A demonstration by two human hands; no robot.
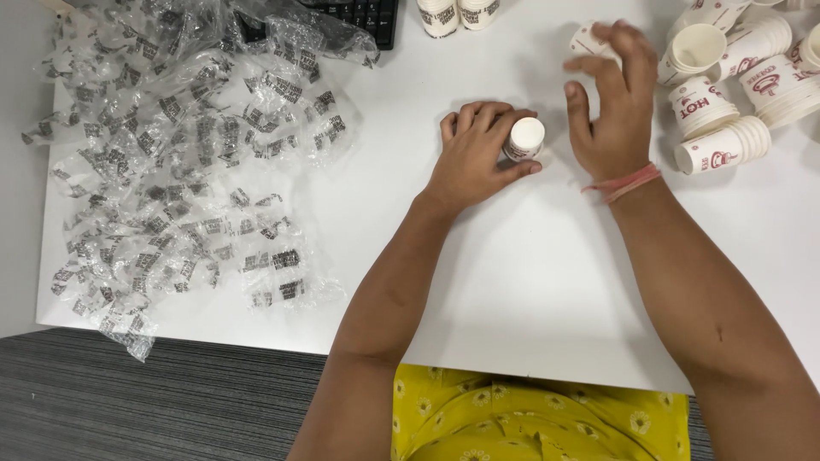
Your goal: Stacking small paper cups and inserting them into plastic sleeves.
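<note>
My left hand [475, 154] rests on the white table [530, 282] and grips a small white paper cup [523, 139] turned bottom up. My right hand [613, 102] hovers just right of it with fingers spread and nothing in it. Its fingertips are close to another paper cup [588, 41] lying behind it. A red band circles my right wrist.
A heap of paper cups [735, 85], loose and in short stacks, lies at the far right. Several crumpled clear plastic wrappers [179, 162] cover the table's left side. A black keyboard [363, 15] and two cup stacks [457, 13] sit at the far edge.
</note>
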